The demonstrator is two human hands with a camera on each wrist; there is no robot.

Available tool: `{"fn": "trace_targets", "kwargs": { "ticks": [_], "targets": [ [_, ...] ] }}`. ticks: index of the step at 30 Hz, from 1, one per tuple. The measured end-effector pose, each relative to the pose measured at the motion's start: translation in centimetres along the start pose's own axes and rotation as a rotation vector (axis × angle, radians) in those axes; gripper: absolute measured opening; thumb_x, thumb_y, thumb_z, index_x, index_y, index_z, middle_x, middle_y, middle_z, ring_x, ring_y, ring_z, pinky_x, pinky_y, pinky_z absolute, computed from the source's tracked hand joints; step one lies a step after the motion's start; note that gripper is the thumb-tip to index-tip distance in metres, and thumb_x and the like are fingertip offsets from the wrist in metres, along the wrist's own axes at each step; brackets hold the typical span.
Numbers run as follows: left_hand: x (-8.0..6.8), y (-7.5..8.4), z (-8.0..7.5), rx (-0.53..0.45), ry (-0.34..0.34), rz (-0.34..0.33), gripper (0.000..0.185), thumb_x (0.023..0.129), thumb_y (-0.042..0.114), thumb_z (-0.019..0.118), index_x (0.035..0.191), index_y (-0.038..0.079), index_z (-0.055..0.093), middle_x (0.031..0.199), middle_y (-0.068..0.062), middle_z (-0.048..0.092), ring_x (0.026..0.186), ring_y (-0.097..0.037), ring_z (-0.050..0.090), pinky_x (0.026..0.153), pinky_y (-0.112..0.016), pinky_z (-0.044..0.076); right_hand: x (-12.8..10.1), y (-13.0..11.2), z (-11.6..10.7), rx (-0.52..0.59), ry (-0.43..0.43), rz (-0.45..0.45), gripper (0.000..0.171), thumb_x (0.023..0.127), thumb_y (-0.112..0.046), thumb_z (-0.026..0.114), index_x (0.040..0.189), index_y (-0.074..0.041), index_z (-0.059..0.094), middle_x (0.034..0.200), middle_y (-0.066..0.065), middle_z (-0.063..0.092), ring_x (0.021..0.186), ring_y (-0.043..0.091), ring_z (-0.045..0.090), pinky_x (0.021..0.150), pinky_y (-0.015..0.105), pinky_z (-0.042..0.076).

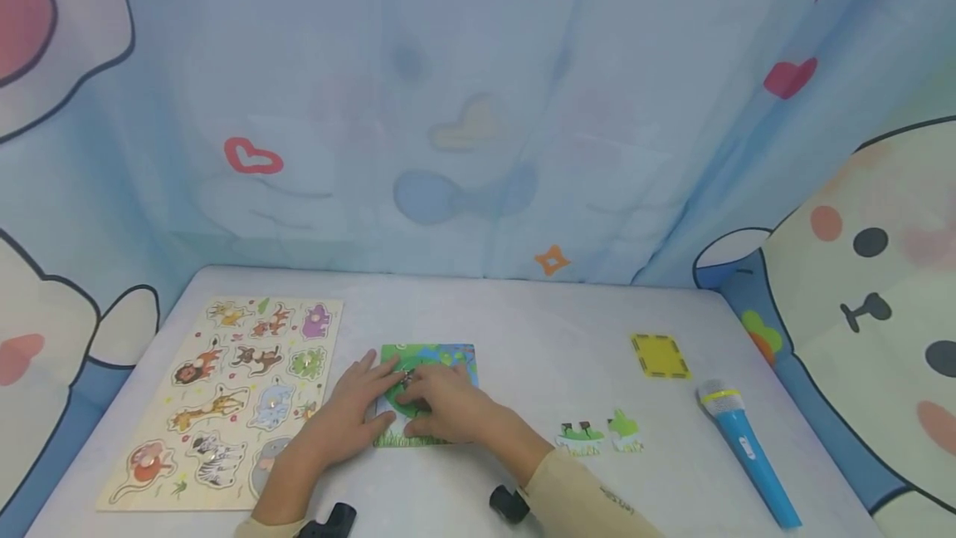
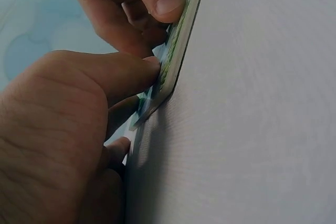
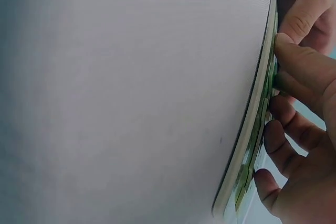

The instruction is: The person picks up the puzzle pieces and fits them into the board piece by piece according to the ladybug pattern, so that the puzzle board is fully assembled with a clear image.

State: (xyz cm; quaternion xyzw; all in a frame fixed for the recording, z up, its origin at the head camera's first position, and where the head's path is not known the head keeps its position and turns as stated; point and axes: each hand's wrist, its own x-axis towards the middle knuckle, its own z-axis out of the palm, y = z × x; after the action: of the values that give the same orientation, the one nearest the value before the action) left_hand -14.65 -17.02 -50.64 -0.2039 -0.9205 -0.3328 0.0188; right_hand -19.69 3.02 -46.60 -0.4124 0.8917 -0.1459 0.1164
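Note:
A small square picture puzzle [image 1: 469, 355] with green and blue printing lies on the white table under both hands. My left hand [image 1: 351, 409] rests along its left side, fingers extended, thumb on its lower left part. My right hand [image 1: 456, 405] reaches over the puzzle from the right, its bent fingertips touching the surface and covering much of the picture. In the right wrist view, the puzzle's thick pale edge [image 3: 247, 129] shows beside the fingertips, with slightly raised pieces [image 3: 257, 140] under them. Two loose puzzle pieces [image 1: 580, 437] [image 1: 624, 430] lie right of the right forearm.
At left lies a large wooden animal peg board [image 1: 187, 339], partly behind the left forearm. A yellow square tile [image 1: 660, 355] and a blue toy microphone [image 1: 750, 455] lie at the right. A patterned blue curtain [image 1: 478, 48] hangs behind the table [image 1: 523, 314].

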Motion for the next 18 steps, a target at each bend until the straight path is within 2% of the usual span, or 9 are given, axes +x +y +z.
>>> {"fn": "trace_targets", "kwargs": {
  "ticks": [5, 8, 10, 12, 16, 18],
  "targets": [
    [-0.1, -0.1, 0.0, 0.013, 0.011, 0.005, 0.054, 0.09, 0.016, 0.066, 0.141, 0.009, 0.051, 0.155, -0.008, 0.034, 0.146, -0.037, 0.014, 0.118, -0.054, 0.01, -0.1, 0.7, 0.3, 0.017, 0.007, -0.027, 0.044, 0.084, -0.04, 0.075, 0.124, -0.025, 0.067, 0.118, -0.014, 0.06, 0.108, 0.002, 0.053, 0.101, 0.06, 0.037],
    [-0.1, -0.1, 0.1, 0.017, 0.016, 0.009, 0.054, 0.09, 0.016, 0.066, 0.141, 0.009, 0.051, 0.155, -0.007, 0.034, 0.146, -0.037, 0.014, 0.118, -0.053, 0.01, -0.6, 1.3, 0.2, 0.034, 0.017, -0.049, 0.041, 0.085, -0.035, 0.074, 0.124, -0.024, 0.066, 0.12, -0.014, 0.059, 0.11, 0.002, 0.053, 0.103, 0.055, 0.041],
    [0.0, -0.1, 0.1, 0.011, 0.018, 0.009, 0.054, 0.09, 0.016, 0.066, 0.141, 0.009, 0.052, 0.155, -0.007, 0.034, 0.146, -0.037, 0.014, 0.118, -0.053, 0.01, -1.0, 1.8, 0.0, 0.056, 0.027, -0.056, 0.039, 0.085, -0.03, 0.074, 0.123, -0.024, 0.067, 0.115, -0.015, 0.061, 0.104, 0.001, 0.055, 0.098, 0.048, 0.044],
    [0.0, -0.1, 0.1, 0.005, 0.02, 0.007, 0.053, 0.089, 0.016, 0.065, 0.141, 0.009, 0.052, 0.155, -0.007, 0.035, 0.146, -0.037, 0.014, 0.118, -0.053, 0.011, -1.6, 2.3, -0.4, 0.076, 0.038, -0.048, 0.038, 0.084, -0.026, 0.074, 0.122, -0.025, 0.068, 0.11, -0.017, 0.062, 0.101, 0.0, 0.056, 0.096, 0.045, 0.043],
    [0.0, -0.1, 0.2, 0.01, 0.022, -0.001, 0.053, 0.089, 0.016, 0.065, 0.14, 0.009, 0.053, 0.155, -0.007, 0.035, 0.146, -0.036, 0.015, 0.119, -0.052, 0.011, -3.1, 3.8, -1.2, 0.086, 0.083, -0.005, 0.034, 0.084, -0.025, 0.073, 0.117, -0.026, 0.07, 0.105, -0.018, 0.064, 0.101, 0.003, 0.056, 0.095, 0.052, 0.036],
    [0.0, -0.1, 0.2, 0.009, 0.021, -0.003, 0.053, 0.089, 0.016, 0.065, 0.14, 0.008, 0.053, 0.155, -0.008, 0.035, 0.146, -0.036, 0.014, 0.119, -0.051, 0.011, -3.9, 4.7, -1.6, 0.074, 0.111, 0.02, 0.032, 0.083, -0.025, 0.073, 0.115, -0.024, 0.071, 0.104, -0.016, 0.064, 0.1, 0.006, 0.056, 0.093, 0.05, 0.037]
  ]
}}
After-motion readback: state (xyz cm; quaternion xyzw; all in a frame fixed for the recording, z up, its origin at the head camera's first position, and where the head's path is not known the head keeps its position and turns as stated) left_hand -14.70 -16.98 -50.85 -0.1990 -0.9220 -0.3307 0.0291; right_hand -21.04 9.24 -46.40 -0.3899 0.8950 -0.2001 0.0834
